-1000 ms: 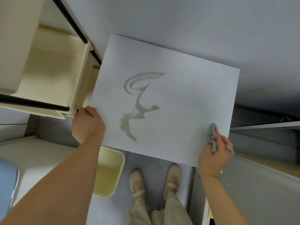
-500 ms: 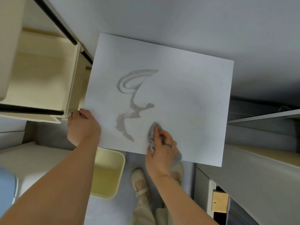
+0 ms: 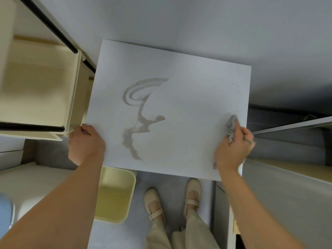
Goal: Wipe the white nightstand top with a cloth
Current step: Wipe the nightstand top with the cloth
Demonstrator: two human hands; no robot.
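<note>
While the right hand (image 3: pixel 233 148) grips a bunched grey cloth (image 3: pixel 231 125), fingers curled round it, the cloth sits pressed on the white nightstand surface (image 3: pixel 194 97) at its right edge, near the front corner. Left hand (image 3: pixel 86 142) clamps the surface's left edge near the front, fingers curled over the rim. Grey wavy smear (image 3: pixel 138 119) runs down the middle-left of the surface, well apart from the cloth. Cream bin (image 3: pixel 115 194) on the floor below the front edge, beside two cream shoes (image 3: pixel 152 196). Open cream box (image 3: pixel 36 90) to the left.
</note>
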